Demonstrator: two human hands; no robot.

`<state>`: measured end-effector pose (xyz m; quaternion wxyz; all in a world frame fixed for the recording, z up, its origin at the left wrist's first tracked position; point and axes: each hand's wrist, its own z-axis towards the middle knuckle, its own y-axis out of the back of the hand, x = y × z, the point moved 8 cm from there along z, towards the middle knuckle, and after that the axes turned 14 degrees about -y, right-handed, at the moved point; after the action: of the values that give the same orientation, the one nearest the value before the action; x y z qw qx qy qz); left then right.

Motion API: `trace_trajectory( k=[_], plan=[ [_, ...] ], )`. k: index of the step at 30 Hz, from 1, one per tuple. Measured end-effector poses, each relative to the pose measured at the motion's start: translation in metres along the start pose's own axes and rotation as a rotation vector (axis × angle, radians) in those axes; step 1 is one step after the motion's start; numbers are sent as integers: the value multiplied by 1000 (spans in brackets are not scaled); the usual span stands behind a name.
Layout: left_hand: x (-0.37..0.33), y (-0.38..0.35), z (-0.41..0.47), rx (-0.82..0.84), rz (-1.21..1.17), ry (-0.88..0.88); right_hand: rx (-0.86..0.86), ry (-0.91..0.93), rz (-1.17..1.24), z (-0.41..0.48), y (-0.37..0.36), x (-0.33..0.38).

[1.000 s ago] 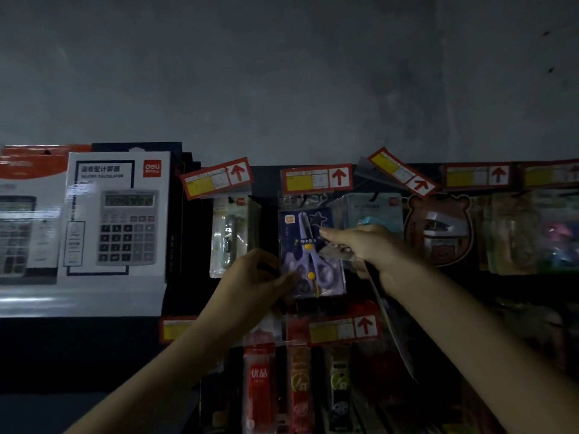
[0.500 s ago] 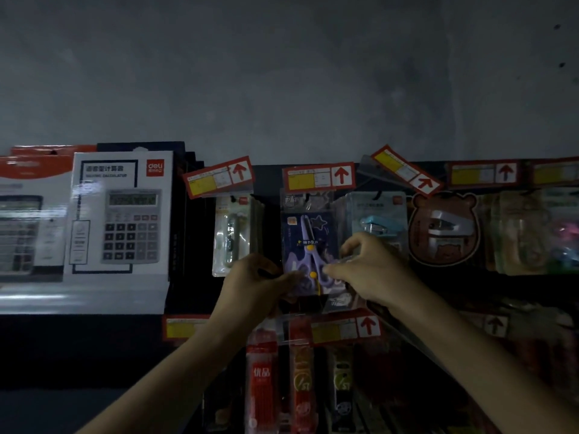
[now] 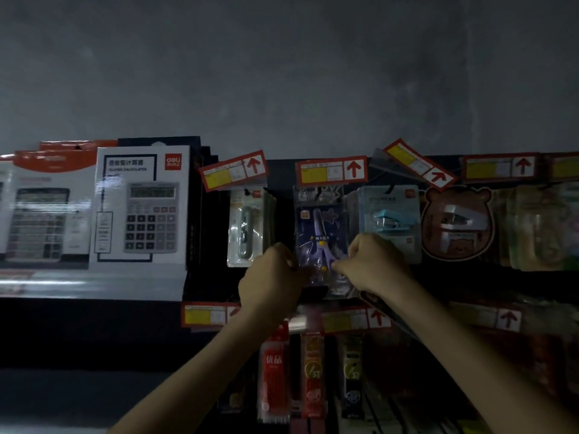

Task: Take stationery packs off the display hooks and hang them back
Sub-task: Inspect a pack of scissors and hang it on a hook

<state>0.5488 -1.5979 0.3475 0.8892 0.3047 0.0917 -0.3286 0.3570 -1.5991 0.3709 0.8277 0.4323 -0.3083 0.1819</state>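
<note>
A dark blue pack of purple scissors [image 3: 319,227] hangs on the middle display hook under a red price tag [image 3: 331,170]. My left hand [image 3: 272,280] pinches the pack's lower left edge. My right hand [image 3: 372,264] pinches its lower right part, fingers curled on the plastic. The pack's bottom edge is hidden behind both hands. To its left hangs a clear pack with a green tool [image 3: 247,227], and to its right a pale pack with a blue stapler [image 3: 390,220].
Boxed calculators [image 3: 141,208] stand on a shelf at the left. A bear-shaped stapler pack [image 3: 457,223] and blurred packs hang to the right. A lower row holds red refill packs [image 3: 274,377] under more price tags. Grey wall above.
My right hand has come down from the pack's upper right to its lower right edge. My left hand has stayed at the lower left. The view shifted slightly.
</note>
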Motion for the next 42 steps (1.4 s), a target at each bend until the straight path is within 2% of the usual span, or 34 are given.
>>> trace_trajectory(
  k=[4, 7, 11, 15, 22, 25, 34, 42],
  plan=[
    [-14, 7, -6, 7, 74, -55, 7, 25, 9, -12, 8, 2],
    [-26, 17, -12, 2, 252, -127, -8, 55, 49, -24, 19, 2],
    [-60, 27, -17, -97, 401, -330, 0, 113, 120, -41, 31, -1],
    [-83, 4, 0, -93, 525, -520, 1, 140, 207, -48, 43, -11],
    [-90, -34, 40, 59, 574, -401, 32, 108, 265, -38, 51, -43],
    [-86, -46, 50, 56, 560, -346, 45, 95, 290, -37, 55, -58],
    [-68, -65, 74, 123, 495, -299, 49, 93, 256, -41, 66, -79],
    [-48, -86, 97, 283, 537, -233, 64, 61, 219, -37, 66, -92]
  ],
)
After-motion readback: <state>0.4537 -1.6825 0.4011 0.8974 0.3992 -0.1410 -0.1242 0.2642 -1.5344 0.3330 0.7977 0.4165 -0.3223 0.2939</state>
